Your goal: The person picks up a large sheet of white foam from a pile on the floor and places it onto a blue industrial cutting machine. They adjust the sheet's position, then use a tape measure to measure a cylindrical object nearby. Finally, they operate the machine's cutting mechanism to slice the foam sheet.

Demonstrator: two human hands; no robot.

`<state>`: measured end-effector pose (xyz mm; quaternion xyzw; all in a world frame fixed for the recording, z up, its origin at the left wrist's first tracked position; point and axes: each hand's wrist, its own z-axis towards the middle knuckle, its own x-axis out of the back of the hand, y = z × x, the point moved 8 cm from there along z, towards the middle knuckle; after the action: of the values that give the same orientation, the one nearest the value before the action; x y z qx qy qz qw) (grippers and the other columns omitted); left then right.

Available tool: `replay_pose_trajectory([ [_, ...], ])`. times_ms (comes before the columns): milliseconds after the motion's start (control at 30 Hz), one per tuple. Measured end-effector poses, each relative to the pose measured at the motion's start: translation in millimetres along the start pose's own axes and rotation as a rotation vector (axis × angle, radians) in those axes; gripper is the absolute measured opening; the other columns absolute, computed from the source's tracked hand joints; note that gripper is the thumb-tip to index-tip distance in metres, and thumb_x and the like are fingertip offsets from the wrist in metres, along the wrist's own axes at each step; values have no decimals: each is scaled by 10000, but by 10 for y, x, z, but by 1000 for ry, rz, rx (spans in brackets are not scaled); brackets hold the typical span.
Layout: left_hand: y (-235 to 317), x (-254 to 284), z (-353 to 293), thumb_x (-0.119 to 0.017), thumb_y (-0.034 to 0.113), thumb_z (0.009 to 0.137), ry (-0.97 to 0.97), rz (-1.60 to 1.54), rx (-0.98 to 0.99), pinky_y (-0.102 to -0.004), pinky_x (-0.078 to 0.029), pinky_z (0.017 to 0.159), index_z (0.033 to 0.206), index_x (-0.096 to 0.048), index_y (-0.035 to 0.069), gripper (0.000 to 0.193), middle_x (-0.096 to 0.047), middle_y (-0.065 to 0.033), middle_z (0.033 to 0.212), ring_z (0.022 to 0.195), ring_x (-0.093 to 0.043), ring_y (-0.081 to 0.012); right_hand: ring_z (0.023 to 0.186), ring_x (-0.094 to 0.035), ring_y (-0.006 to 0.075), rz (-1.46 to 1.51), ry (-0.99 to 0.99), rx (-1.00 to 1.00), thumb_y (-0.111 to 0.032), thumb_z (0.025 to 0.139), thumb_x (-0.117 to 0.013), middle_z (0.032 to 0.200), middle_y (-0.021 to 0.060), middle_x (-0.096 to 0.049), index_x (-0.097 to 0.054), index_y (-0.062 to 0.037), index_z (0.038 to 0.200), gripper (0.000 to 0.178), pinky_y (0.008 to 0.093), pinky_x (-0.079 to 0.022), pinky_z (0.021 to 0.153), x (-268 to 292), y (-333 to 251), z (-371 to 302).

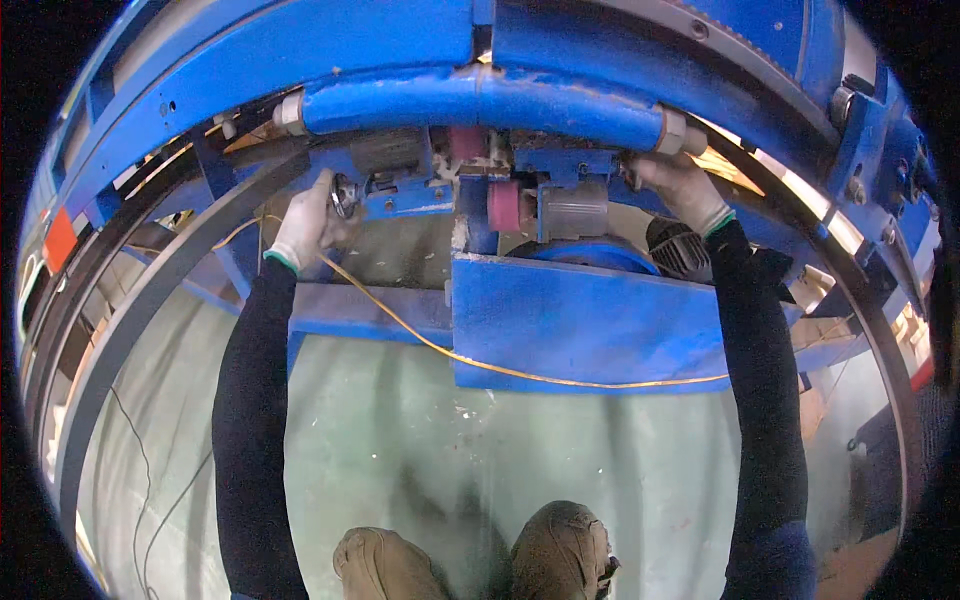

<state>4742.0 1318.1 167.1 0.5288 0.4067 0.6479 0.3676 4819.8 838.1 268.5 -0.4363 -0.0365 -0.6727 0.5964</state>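
My left hand (303,222), in a white glove with a green cuff, is closed around the rim of a small shiny metal handwheel (346,196) on the left of the blue machine. My right hand (684,192), gloved alike, reaches to a dark knob-like part (631,173) on the right side. Its fingers curl at that part, which is mostly hidden. Between both hands sit a pink wheel (503,206), probably abrasive, and a grey motor (573,212) beside it. Blue brackets (410,199) join the left handwheel to the machine.
A thick blue tube (480,100) crosses above my hands. Below them stands a blue panel (590,325). A yellow cable (440,347) sags across the front. A dark curved rail (160,262) runs at left; a ribbed black motor (678,248) is beneath my right hand.
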Motion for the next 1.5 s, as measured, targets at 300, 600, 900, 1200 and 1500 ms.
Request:
replay_pose_trajectory([
  [300,25,21,-130,-455,398,1032,26,-334,-216,-333,-544,815,1372,-432,28,503,-601,-194,1194,943,-655,-279,1079,-623,157,175,-84,-144,-342,956,-628,1211,74,-628,-522,-65,1340,485,316,-547,839,-121,-119,32],
  [600,3,-61,-36,-524,445,996,-28,-653,-305,-367,-531,874,1276,-517,48,486,-619,-111,1146,972,-618,-219,1143,-582,199,228,-117,-140,-366,978,-589,1259,101,-576,-444,-60,1405,544,388,-528,923,-34,3,75],
  [900,-138,-90,54,-532,459,989,-109,-620,-55,-383,-520,914,1446,-392,77,612,-523,-85,1345,989,-588,-192,1152,-598,199,173,-77,-92,-313,960,-630,1238,100,-597,-493,-41,1357,500,330,-556,915,41,-51,0],
  [1200,-178,72,87,-483,641,942,-5,-310,177,-299,-480,616,1344,-473,62,705,-634,-151,1072,864,-637,-232,1181,-582,233,425,-148,15,-245,843,-759,1327,146,-563,-503,26,1331,615,360,-517,965,-29,-21,93],
  [1500,335,72,-218,-553,275,1008,249,536,-529,-316,-545,648,1314,-503,73,370,-649,-63,924,789,-672,-207,1108,-595,187,227,-67,-38,-292,929,-662,1261,114,-588,-469,-13,1387,570,334,-513,957,-22,-52,13],
])
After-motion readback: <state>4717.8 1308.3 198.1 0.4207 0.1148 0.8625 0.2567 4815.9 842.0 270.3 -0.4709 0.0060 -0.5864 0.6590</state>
